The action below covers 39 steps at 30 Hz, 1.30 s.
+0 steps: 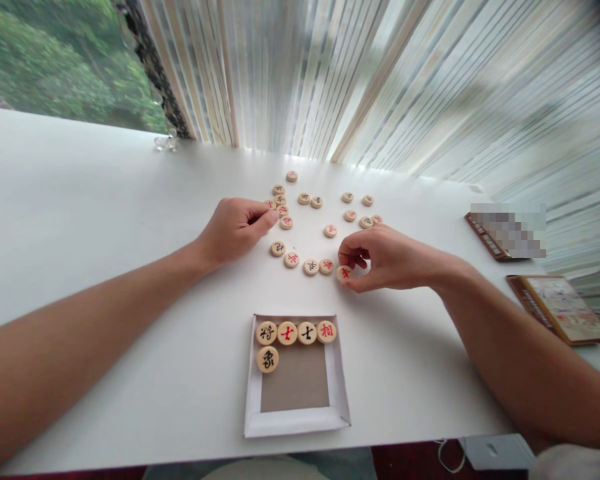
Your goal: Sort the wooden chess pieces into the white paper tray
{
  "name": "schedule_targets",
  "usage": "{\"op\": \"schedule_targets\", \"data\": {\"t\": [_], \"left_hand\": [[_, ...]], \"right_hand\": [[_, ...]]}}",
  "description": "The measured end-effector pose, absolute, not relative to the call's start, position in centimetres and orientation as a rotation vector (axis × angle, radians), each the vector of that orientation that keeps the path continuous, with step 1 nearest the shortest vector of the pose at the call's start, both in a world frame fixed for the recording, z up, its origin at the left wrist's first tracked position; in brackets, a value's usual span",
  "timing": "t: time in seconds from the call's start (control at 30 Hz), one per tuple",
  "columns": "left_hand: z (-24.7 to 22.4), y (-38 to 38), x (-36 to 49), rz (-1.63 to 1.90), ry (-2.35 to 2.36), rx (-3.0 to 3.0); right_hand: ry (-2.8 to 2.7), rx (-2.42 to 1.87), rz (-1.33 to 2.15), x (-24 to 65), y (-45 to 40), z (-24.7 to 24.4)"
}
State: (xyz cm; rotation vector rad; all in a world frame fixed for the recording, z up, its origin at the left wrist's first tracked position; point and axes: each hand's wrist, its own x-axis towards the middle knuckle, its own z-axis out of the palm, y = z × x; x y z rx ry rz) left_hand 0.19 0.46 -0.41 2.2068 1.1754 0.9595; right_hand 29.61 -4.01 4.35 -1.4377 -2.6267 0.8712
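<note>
My right hand [387, 257] has its thumb and curled fingers at the edge of a red-marked Chinese chess piece [345, 273], low over the white table [180, 360]. My left hand [240, 228] is closed, thumb against the fingers, beside a small group of pieces. A red-marked piece [270, 205] partly shows behind its fingertips; what the fingers hold, if anything, is hidden. Nearer to me lies a shallow white box [323, 420]. Inside it, a row of pieces runs along the far edge, with a black-marked piece [267, 359] below at the left.
Several loose wooden pieces, among them a black-marked one [311, 267], are scattered between and beyond my hands. Two brown-edged boxes or books [563, 307] lie at the right. Striped curtains [290, 80] hang behind the table, and a small clear object [166, 142] stands near the window.
</note>
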Motion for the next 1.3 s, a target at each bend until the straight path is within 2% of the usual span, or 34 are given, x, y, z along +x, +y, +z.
{"op": "schedule_targets", "data": {"t": [0.27, 1.07, 1.2, 1.3], "left_hand": [[-0.2, 0.3, 0.3, 0.969, 1.165, 2.195], [-0.4, 0.4, 0.2, 0.951, 1.175, 2.201], [-0.4, 0.4, 0.2, 0.970, 1.174, 2.195], [-0.4, 0.5, 0.0, 0.970, 1.184, 2.192]], "right_hand": [[-2.653, -1.478, 0.838, 29.8, -3.7, 4.1], [-2.574, -1.485, 1.019, 30.7, -3.1, 4.3], [-2.286, -1.425, 1.111, 31.4, -2.5, 3.9], [-1.859, -1.381, 0.989, 31.9, -1.6, 3.3]]}}
